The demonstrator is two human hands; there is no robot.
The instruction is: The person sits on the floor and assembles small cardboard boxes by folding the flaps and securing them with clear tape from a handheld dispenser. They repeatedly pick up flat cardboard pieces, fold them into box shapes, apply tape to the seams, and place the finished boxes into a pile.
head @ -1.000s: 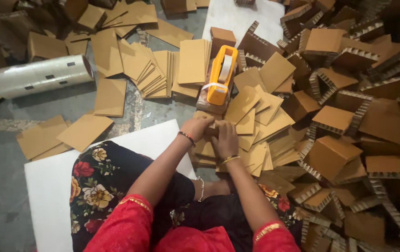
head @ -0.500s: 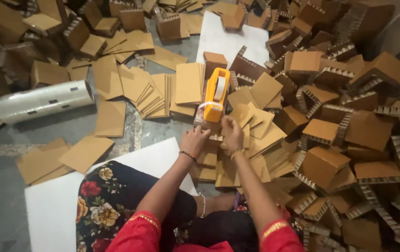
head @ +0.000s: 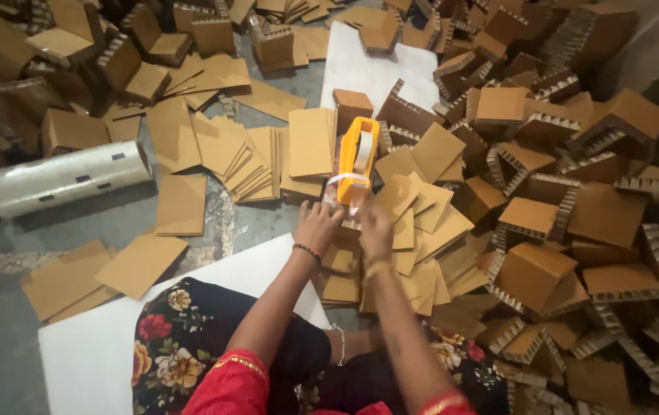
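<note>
Both hands are out front over the cardboard pile. The left hand (head: 318, 225) reaches to the near end of the yellow tape dispenser (head: 356, 160), fingers curled at its base; whether they actually clamp it or just rest there is hard to say from this angle. The right hand (head: 373, 230) is blurred, just beside the left one, over the flat cards (head: 414, 230); how far open it is, and whether it has hold of anything, cannot be told. A pale strip of tape (head: 348, 180) crosses the dispenser's lower end, right above the fingertips.

The dispenser lies lengthwise, pointing away from the person, on top of the card heap, between a neat stack of cards (head: 310, 146) on the left and folded corner pieces (head: 533, 269) heaped to the right. Those pieces run off the right edge, many half buried under one another.

Far left, a big roll of clear film (head: 60, 178) lies on the floor (head: 114, 215), its end cut off by the frame. A white sheet (head: 91, 353) sits under the person's floral skirt (head: 175, 346), partly covered. Red sleeves (head: 225, 388) are cropped at the bottom edge.
</note>
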